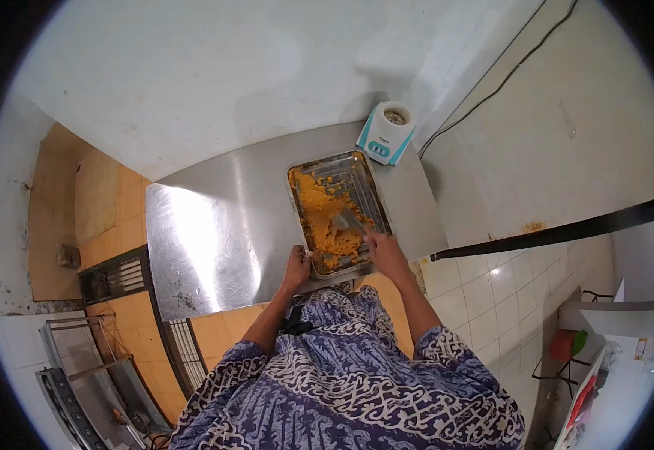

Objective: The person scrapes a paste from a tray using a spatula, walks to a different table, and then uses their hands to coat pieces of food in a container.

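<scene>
A rectangular metal tray (373, 182) lies on the steel table, with a crumbly orange food mash (313, 196) spread over much of its left and lower part. My left hand (297, 267) is closed on the tray's rim near its lower left corner. In my right hand (387, 255), at the tray's right side, is the handle of a spatula (348, 220). Its greyish blade, a little blurred, rests in the mash near the middle of the tray. The bare ridged bottom shows in the upper right of the tray.
A white and turquoise blender base (388, 135) without a jar stands behind the tray, at the back right of the steel table (222, 217). Its black cable (477, 105) runs up the wall. At lower left is a gas stove (72, 409); a dark bar (552, 229) juts in from the right.
</scene>
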Demonstrator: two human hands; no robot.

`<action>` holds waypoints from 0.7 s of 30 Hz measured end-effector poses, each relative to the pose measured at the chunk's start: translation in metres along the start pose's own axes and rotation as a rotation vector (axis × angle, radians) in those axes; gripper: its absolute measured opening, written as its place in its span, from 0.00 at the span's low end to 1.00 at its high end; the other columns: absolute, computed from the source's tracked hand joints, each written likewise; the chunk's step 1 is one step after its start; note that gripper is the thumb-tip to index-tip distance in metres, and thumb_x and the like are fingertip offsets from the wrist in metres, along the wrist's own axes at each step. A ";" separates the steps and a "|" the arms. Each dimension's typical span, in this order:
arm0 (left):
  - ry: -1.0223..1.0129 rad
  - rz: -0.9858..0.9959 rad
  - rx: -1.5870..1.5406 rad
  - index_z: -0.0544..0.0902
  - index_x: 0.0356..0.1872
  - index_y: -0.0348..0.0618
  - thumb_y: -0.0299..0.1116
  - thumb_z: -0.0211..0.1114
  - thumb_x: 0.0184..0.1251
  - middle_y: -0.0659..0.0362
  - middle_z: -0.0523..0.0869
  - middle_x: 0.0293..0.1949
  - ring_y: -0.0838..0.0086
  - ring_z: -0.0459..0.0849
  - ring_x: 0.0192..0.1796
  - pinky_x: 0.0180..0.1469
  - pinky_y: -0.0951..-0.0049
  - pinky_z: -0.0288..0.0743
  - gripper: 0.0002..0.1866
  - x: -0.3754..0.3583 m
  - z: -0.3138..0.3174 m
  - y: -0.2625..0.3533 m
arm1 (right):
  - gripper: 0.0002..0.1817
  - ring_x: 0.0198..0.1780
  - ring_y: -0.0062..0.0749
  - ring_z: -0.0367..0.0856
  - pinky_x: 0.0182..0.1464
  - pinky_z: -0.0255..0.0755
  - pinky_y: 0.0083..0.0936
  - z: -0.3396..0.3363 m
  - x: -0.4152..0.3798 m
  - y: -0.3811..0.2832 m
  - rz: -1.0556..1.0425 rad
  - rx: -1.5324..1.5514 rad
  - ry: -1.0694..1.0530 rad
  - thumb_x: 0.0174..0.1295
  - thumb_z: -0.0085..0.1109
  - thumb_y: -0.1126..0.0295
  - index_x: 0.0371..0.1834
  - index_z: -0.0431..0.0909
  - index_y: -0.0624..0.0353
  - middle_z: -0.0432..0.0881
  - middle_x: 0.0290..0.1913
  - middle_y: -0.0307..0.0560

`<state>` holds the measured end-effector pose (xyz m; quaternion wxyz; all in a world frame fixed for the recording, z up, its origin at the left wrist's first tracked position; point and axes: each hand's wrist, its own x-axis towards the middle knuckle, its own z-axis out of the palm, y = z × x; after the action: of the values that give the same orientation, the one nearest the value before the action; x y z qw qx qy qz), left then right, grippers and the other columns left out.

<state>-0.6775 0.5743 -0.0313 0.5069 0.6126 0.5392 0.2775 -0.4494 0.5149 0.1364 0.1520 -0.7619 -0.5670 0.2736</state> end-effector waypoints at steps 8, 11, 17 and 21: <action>-0.091 -0.056 -0.028 0.70 0.46 0.39 0.42 0.58 0.72 0.53 0.75 0.32 0.69 0.76 0.29 0.27 0.65 0.75 0.16 0.005 0.001 -0.020 | 0.24 0.34 0.52 0.80 0.37 0.77 0.47 0.013 0.054 0.027 -0.072 -0.408 -0.041 0.73 0.41 0.72 0.73 0.59 0.59 0.80 0.33 0.63; 0.059 0.163 0.096 0.69 0.46 0.39 0.41 0.58 0.72 0.55 0.73 0.31 0.70 0.73 0.28 0.28 0.65 0.74 0.15 0.005 0.010 -0.034 | 0.26 0.34 0.52 0.79 0.38 0.77 0.46 0.015 0.054 0.018 0.018 -0.319 -0.098 0.73 0.39 0.74 0.75 0.56 0.57 0.79 0.32 0.62; -0.058 -0.028 0.013 0.71 0.45 0.36 0.40 0.59 0.71 0.47 0.80 0.32 0.61 0.80 0.36 0.38 0.60 0.73 0.16 0.000 -0.004 -0.003 | 0.24 0.24 0.39 0.74 0.30 0.71 0.41 0.046 0.099 0.055 -0.022 -0.097 0.019 0.73 0.45 0.68 0.72 0.64 0.53 0.79 0.26 0.55; -0.093 -0.098 -0.051 0.70 0.42 0.36 0.38 0.61 0.71 0.55 0.74 0.26 0.70 0.72 0.29 0.32 0.65 0.69 0.15 0.002 -0.004 -0.008 | 0.21 0.26 0.34 0.77 0.34 0.72 0.38 0.027 0.117 0.064 0.000 0.229 0.037 0.74 0.45 0.59 0.68 0.71 0.50 0.81 0.28 0.52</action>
<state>-0.6839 0.5769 -0.0377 0.5597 0.5846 0.5371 0.2376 -0.3915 0.6036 0.0515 0.2484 -0.7445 -0.5292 0.3223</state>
